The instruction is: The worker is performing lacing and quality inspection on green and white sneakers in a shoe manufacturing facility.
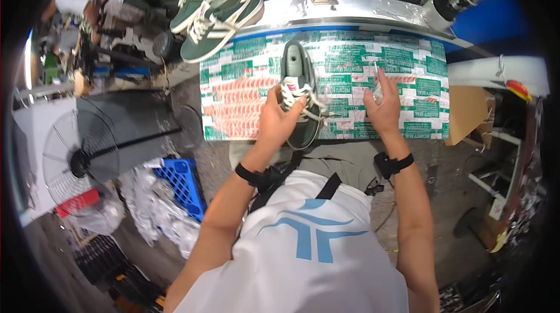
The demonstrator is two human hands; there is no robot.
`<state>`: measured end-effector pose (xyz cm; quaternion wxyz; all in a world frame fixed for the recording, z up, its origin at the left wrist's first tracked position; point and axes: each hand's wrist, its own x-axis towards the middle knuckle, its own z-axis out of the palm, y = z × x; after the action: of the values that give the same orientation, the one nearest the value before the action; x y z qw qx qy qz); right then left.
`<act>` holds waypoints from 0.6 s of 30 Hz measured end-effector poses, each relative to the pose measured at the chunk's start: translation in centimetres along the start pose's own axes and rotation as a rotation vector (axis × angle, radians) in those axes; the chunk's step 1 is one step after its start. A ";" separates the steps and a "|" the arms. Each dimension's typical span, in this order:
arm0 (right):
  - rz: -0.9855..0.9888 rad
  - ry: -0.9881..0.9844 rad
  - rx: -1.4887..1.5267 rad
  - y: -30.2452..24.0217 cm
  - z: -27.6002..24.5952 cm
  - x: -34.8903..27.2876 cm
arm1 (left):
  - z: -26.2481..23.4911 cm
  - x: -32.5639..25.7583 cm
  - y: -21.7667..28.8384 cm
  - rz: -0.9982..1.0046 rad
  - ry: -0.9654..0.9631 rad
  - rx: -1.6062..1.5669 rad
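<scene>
Nearest you, your two forearms rise from six o'clock, each with a black wrist strap. Your left hand (pixel 275 119) is closed on the side and white laces of a dark green lace-up sneaker with a white tongue (pixel 299 94), fingers curled over its near half. Your right hand (pixel 383 110) rests just beside it at three o'clock, fingers pinching a thin white lace end (pixel 376 79). The sneaker lies on the tabletop covered in green, red and white printed sheeting (pixel 420 100), its long axis running from six to twelve o'clock, heel end far, toe toward you. Your left hand is the nearer one; it is touching the sneaker. Farther off, at eleven o'clock, a pile of matching green sneakers with white stripes (pixel 213 7) sits, at least three, the full count unclear.
</scene>
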<state>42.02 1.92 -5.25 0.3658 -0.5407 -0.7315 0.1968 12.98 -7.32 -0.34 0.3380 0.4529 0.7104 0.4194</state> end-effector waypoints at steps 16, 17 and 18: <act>-0.508 -0.387 -0.089 -16.9 2.2 -2.5 | -12.6 4.8 -6.2 -0.274 -0.405 -0.166; -0.517 -0.385 -0.144 -17.0 2.5 -2.5 | -12.6 4.9 -6.0 -0.276 -0.395 -0.178; -0.517 -0.367 -0.159 -17.0 2.5 -2.6 | -12.4 5.2 -4.9 -0.033 -0.227 0.044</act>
<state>29.51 -6.03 3.92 0.2223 -0.3194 -0.9114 0.1341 -1.31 -7.22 -0.13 0.4132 0.4929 0.6840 0.3442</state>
